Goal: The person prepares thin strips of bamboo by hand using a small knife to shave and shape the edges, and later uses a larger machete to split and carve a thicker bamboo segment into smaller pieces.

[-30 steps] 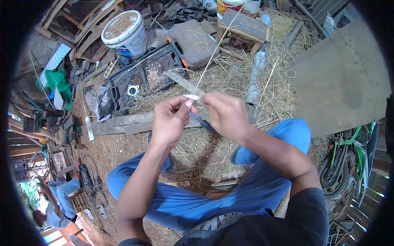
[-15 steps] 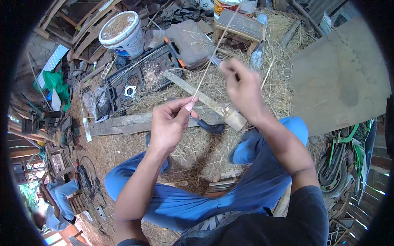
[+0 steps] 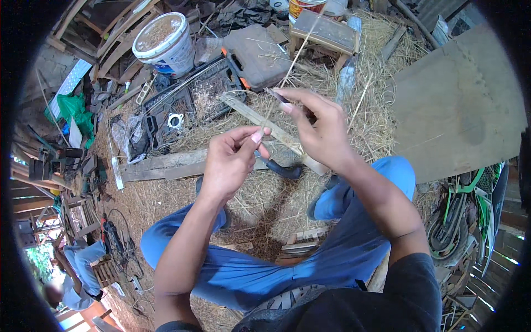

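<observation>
My left hand (image 3: 229,163) pinches a long, thin pale strip (image 3: 302,45) between thumb and fingers; the strip slants up toward the back right. My right hand (image 3: 323,127) is closed on a small blade (image 3: 275,94), its thumb along it, near the strip above my left hand; I cannot tell whether it touches the strip. A narrow wooden slat (image 3: 240,108) lies behind both hands with its near end at the right. Below my left hand lies a tool with a curved black handle (image 3: 283,170), partly hidden by that hand.
Straw, a long board (image 3: 155,167), an open black case (image 3: 160,102), a closed grey case (image 3: 254,55), a white bucket (image 3: 163,47) and a small wooden stool (image 3: 323,30) lie ahead. A flat panel (image 3: 453,110) is at right. Another person (image 3: 86,260) sits at far left.
My right hand swung from beside my left hand up along the strip, then moved slightly left and turned with the blade. My left hand keeps its pinch in nearly the same place.
</observation>
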